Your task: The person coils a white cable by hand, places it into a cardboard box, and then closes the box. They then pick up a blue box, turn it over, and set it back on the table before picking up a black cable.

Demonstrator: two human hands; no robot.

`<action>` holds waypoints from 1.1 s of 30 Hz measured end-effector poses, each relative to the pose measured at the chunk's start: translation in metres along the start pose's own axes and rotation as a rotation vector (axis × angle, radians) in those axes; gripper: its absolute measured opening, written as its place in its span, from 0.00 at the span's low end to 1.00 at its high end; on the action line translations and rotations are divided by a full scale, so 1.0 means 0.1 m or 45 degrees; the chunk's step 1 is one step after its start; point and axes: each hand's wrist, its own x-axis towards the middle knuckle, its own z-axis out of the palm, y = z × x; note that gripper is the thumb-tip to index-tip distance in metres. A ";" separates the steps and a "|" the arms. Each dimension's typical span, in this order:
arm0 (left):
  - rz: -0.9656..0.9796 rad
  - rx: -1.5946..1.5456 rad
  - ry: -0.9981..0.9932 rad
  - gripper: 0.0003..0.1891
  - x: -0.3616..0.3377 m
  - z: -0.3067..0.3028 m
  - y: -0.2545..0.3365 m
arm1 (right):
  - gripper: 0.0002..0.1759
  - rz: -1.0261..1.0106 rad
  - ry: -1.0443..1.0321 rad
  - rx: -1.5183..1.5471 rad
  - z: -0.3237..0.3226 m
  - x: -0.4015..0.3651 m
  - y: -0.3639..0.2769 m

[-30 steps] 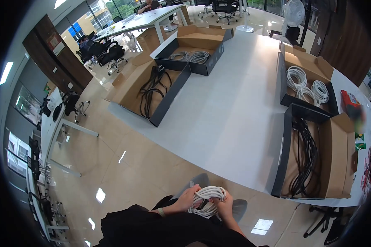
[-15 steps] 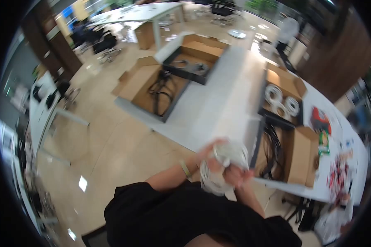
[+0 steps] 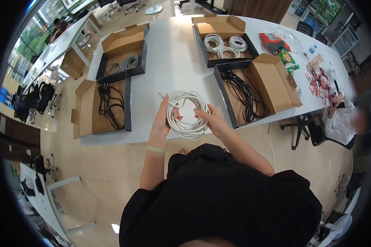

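A coil of white cable (image 3: 188,115) is held up over the near edge of the white table (image 3: 175,61). My left hand (image 3: 164,119) grips the coil's left side, with a loose cable end sticking up past the fingers. On the coil's right side, my right hand (image 3: 208,117) has its fingers on the loops. Both hands are in front of my black top.
Open cardboard boxes stand on the table: white coils (image 3: 222,43) far right, black cables (image 3: 245,92) near right, black cables (image 3: 107,101) near left, grey cable (image 3: 125,64) far left. Snack packets (image 3: 276,43) lie at the right end. Another person (image 3: 346,123) sits at right.
The view has swung round and up over the table. The white coil has risen from low near my lap to chest height, and it is now opened out flat between both hands.
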 end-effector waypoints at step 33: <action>0.875 1.385 0.137 0.19 4.18 1.56 -0.22 | 0.28 -0.871 0.513 -0.996 -2.73 3.18 -1.36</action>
